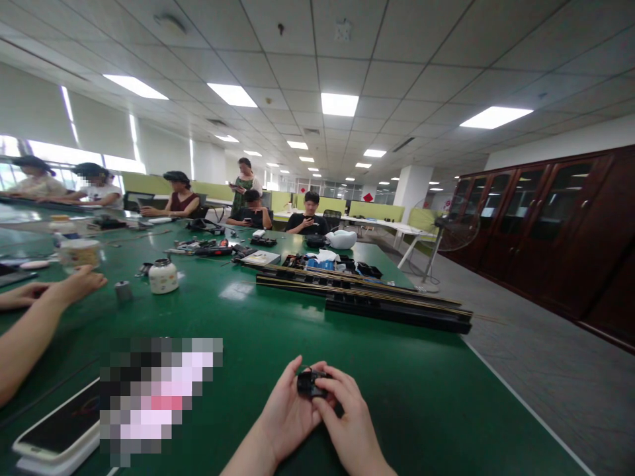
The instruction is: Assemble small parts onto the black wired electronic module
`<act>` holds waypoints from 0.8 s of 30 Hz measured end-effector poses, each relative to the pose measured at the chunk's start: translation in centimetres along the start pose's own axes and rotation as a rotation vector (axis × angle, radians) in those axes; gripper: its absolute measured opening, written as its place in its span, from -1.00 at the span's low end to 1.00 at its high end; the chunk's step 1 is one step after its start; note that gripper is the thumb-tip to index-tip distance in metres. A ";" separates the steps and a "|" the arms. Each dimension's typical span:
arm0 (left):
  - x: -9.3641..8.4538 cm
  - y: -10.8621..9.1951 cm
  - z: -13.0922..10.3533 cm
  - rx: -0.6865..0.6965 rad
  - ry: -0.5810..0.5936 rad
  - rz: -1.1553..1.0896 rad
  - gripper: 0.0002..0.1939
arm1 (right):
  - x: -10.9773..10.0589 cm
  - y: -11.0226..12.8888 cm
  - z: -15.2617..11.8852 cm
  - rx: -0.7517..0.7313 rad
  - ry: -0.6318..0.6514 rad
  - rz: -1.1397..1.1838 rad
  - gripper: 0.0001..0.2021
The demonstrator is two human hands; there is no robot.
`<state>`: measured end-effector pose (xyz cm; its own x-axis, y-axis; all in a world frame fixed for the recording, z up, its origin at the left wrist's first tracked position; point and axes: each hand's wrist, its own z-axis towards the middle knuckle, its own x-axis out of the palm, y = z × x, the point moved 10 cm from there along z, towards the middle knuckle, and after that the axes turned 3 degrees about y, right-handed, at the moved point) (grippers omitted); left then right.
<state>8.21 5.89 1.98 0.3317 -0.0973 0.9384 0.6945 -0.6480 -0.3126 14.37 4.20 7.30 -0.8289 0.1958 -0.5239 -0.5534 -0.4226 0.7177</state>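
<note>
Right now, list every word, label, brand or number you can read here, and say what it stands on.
None can be read.
White jar: no legible label.
Phone: screen dark.
Red signs on the far pillar: too small.
Small black part held by left hand and right hand: no visible marking.

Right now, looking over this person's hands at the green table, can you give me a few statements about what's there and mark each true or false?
1. Both hands, the left hand and the right hand, hold one small black part. True.
2. The table is red. False: it is green.
3. A phone lies at the near left edge. True.
4. The white jar sits between the person's hands. False: it stands far off to the left.
5. Long black rails lie across the table beyond the hands. True.
</note>
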 end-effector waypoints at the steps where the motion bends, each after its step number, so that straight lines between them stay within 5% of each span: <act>1: 0.0 0.0 0.0 0.001 -0.002 0.000 -0.68 | 0.1 0.0 0.0 0.006 0.007 0.000 -0.78; 24: -0.6 -0.3 0.0 0.029 -0.094 0.090 -0.73 | 0.1 0.2 0.0 -0.014 0.006 -0.074 -0.79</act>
<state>7.79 6.12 1.48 0.4509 -0.0814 0.8889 0.6770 -0.6178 -0.4000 14.19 4.10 7.40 -0.7852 0.2219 -0.5781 -0.6121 -0.4196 0.6703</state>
